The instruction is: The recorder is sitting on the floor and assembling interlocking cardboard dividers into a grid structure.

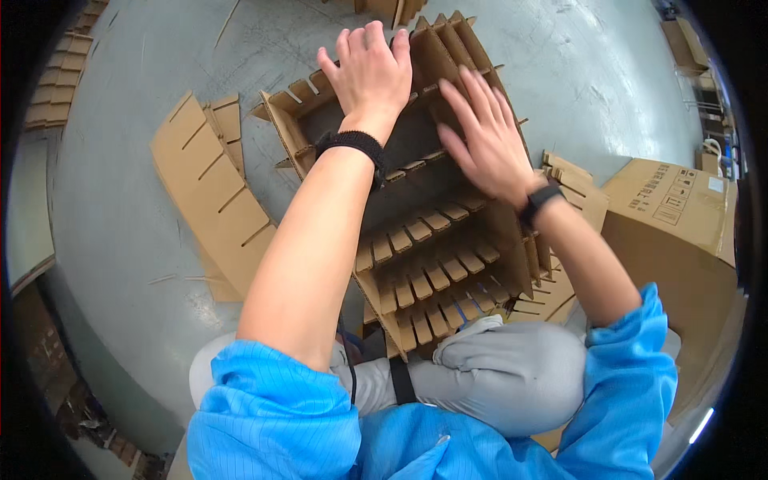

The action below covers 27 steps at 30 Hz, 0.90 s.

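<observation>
Two hands: we see both of our bare hands in the upper middle of the frame, on a cardboard divider grid [432, 240].
Left hand: our left hand [370, 74] lies flat on the far top edge of the grid, palm down, with a black band on the wrist.
Left fingers: the fingers [376, 36] are stretched and a little spread; they press on the cardboard and do not close around anything.
Right hand: our right hand [486, 136] rests against the tall cardboard strip at the right side of the grid, with a black watch on the wrist.
Right fingers: the fingers [472, 92] are open and straight, touching the strip, holding nothing.
Divider grid: it stands tilted in the centre of the frame, its lower end near our grey knees [496, 376], its upper end under the left hand.
Loose strips: flat slotted cardboard strips [212, 196] lie on the grey floor [120, 200] in the left of the frame, apart from the grid.
Carton: a closed brown carton [676, 216] stands at the right of the frame, just beside more slotted pieces.
Sleeves: blue sleeves [272, 416] fill the lower edge.
</observation>
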Motion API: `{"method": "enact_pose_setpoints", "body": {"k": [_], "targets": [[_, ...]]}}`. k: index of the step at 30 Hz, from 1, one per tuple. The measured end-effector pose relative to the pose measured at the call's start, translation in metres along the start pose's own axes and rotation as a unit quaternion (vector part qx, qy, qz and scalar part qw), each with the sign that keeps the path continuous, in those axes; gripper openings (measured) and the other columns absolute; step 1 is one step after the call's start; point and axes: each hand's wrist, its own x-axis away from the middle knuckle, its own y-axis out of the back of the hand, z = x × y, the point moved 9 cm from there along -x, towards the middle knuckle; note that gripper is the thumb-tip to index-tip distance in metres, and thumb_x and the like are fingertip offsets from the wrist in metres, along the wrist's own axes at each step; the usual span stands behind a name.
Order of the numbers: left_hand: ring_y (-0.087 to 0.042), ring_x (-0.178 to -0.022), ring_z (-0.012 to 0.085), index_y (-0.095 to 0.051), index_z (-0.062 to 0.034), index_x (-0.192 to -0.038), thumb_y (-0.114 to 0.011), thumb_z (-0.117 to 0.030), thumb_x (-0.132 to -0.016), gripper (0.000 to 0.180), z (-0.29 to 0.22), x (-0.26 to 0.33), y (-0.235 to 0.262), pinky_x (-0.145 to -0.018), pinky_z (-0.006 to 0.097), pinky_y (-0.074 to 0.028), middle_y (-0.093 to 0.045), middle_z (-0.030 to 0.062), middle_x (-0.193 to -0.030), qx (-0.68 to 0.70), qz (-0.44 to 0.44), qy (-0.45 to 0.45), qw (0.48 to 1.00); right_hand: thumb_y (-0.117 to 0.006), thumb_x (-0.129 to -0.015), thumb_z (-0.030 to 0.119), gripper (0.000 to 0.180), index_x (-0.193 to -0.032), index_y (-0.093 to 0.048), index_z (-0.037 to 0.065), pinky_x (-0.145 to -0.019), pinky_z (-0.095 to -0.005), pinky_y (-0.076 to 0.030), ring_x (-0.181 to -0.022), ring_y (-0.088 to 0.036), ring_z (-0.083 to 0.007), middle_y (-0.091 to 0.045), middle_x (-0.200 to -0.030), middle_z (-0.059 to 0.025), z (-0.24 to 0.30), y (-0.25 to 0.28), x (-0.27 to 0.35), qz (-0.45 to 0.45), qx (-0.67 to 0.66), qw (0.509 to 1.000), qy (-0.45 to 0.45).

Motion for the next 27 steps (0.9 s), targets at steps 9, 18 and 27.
{"method": "enact_pose_setpoints", "body": {"k": [9,18,27], "targets": [[-0.045,-0.132,0.0281,-0.056,-0.011,-0.128,-0.039,-0.048,-0.1,0.049,-0.016,-0.014,-0.007,-0.11,0.063,-0.02,-0.06,0.0109,-0.129,-0.015,0.038,0.008,0.999,-0.061,-0.092,0.041,0.062,-0.143,-0.045,0.009,-0.118,-0.0497,-0.019,-0.146,-0.025,-0.0339,-0.028,-0.156,-0.0185,0.007,0.03,0.112,0.09,0.009,0.995,-0.049],[-0.055,-0.122,0.0326,-0.043,-0.0026,-0.141,-0.056,-0.048,-0.092,0.069,-0.077,-0.025,0.035,-0.103,0.044,-0.043,-0.056,0.0221,-0.133,0.16,0.313,-0.111,0.929,-0.061,-0.091,0.039,0.045,-0.125,-0.061,0.01,-0.115,-0.0489,-0.026,-0.14,-0.035,-0.0295,-0.036,-0.153,-0.0154,0.025,0.03,0.114,-0.017,0.008,1.0,-0.019],[-0.051,-0.13,0.0289,-0.031,-0.0138,-0.153,-0.056,-0.048,-0.096,0.072,-0.2,0.081,0.387,-0.113,0.05,-0.035,-0.043,0.0143,-0.149,0.013,0.163,-0.278,0.947,-0.063,-0.091,0.033,0.04,-0.123,-0.06,0.01,-0.115,-0.0465,-0.028,-0.136,-0.04,-0.027,-0.041,-0.149,-0.0123,0.021,0.03,0.132,-0.054,0.0,0.998,-0.029]]}}
